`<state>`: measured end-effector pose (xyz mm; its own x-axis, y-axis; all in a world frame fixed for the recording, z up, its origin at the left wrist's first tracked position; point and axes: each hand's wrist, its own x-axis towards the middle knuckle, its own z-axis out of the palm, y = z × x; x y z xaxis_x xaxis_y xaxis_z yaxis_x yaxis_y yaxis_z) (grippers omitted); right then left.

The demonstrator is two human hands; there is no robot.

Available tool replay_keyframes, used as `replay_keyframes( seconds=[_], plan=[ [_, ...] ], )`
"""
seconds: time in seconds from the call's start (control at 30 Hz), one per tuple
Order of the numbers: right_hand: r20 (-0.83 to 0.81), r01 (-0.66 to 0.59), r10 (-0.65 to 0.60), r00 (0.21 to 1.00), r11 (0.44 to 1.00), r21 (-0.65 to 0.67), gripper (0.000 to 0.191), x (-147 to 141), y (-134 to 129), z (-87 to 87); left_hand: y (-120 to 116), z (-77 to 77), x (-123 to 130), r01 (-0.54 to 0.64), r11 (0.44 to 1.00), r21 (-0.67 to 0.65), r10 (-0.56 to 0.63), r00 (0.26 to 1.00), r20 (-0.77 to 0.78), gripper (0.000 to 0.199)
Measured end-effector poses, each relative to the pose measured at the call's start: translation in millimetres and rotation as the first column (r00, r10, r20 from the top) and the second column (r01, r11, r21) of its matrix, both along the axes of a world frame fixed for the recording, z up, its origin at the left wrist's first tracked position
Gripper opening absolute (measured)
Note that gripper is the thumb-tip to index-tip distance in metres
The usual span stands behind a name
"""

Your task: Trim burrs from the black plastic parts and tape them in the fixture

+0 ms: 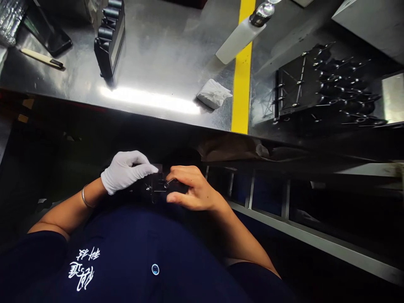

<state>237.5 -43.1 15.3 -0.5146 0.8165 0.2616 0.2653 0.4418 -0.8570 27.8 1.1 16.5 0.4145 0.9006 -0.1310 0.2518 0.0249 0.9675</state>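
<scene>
My left hand (128,171), in a white glove, pinches the upper left edge of a small dark, partly see-through part (157,182) in front of my body. Shiny metal bits show on that part. Bare of any glove, my right hand (189,188) is at its right side, thumb and index finger apart around a small metal piece with a ring-like end (167,184). Whether those fingertips touch the piece is hard to tell against the dark background.
On the metal bench (151,63) are a black holder (110,40), a white folded wad (213,94), a white bottle (241,40), a knife-like tool (41,58) and a dark phone-like object (47,31). Several dark metal parts (341,88) lie at right, above a metal rail (303,233).
</scene>
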Motion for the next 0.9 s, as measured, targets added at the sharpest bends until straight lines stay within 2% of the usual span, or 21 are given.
replay_keyframes(
  seconds=[0.1,0.27,0.43,0.57,0.77,0.83,0.9],
  plan=[
    [0.132,0.028,-0.043,0.99,0.993,0.111,0.042,-5,0,0.2,0,-0.1,0,0.006,1.0,-0.006,-0.006,1.0,-0.021,0.027],
    [0.218,0.099,-0.145,0.965,0.973,0.209,0.048,-7,-1,-2.6,-2,-4.4,3,-0.06,0.996,-0.072,0.059,0.998,-0.01,0.031],
    [0.209,0.197,-0.28,0.937,0.917,0.347,0.045,-11,-1,-7.1,-4,-7.6,9,-0.218,0.959,-0.179,0.226,0.974,0.024,0.036],
    [0.174,0.278,-0.369,0.913,0.875,0.397,0.037,-13,2,-10.3,-4,-4.6,12,-0.268,0.932,-0.244,0.287,0.957,0.042,0.041],
    [0.252,0.266,-0.392,0.885,0.869,0.418,0.048,-13,1,-10.1,-4,-3.6,13,-0.309,0.918,-0.25,0.324,0.946,0.019,0.043],
    [0.276,0.245,-0.36,0.891,0.894,0.375,0.049,-12,1,-9.4,-4,-5.6,13,-0.31,0.921,-0.238,0.318,0.948,-0.005,0.043],
    [0.261,0.157,-0.226,0.939,0.953,0.26,0.048,-10,1,-8.8,-3,-6.9,13,-0.305,0.922,-0.24,0.308,0.951,-0.026,0.042]
  ],
)
